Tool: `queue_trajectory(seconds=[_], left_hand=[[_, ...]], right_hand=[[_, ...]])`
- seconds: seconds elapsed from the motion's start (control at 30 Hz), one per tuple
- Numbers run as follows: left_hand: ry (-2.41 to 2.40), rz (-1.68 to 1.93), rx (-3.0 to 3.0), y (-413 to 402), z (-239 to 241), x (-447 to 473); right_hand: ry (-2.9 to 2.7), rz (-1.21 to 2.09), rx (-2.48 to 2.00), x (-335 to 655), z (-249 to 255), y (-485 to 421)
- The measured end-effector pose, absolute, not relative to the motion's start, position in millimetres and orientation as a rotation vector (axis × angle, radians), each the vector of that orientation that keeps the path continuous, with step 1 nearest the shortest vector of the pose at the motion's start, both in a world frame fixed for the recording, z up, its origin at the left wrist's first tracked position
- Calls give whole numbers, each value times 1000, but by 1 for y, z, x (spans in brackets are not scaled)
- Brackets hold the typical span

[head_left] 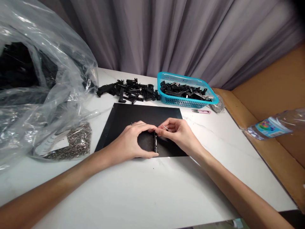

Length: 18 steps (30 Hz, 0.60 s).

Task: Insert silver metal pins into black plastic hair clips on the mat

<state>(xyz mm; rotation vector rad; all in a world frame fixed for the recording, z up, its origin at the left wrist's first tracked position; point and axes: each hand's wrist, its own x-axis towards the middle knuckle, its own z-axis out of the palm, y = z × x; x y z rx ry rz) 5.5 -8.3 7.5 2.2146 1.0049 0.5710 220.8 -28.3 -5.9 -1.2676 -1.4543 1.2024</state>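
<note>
My left hand [130, 140] grips a narrow black plastic part [155, 143] lengthwise, its thumb at the near end and its fingers at the far end. The part stands over a black mat [140, 114]. At the far end, the fingertips of my right hand [177, 132] are pinched together and meet those of the left. A thin metal pin [166, 128] pokes out between the right fingers. My fingers cover the part's far tip, so whether the pin touches it I cannot tell.
Loose black plastic parts [130, 90] lie heaped behind the mat, beside a blue basket [188, 102] of similar parts. Pink thread snips [201, 111] lie in front of it. Left are a bag of metal pins [76, 143] and a large plastic bag [59, 76]; right, a bottle [271, 127] and cardboard [269, 92].
</note>
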Motion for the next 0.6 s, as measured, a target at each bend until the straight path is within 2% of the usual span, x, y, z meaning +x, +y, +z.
queue_trajectory(seconds=[0.3, 0.6], left_hand=[[1022, 534, 2230, -9, 8, 4], [1042, 550, 2243, -9, 8, 2]], right_hand=[[-1587, 1113, -1324, 227, -2, -31], [-1648, 624, -1366, 244, 6, -36]])
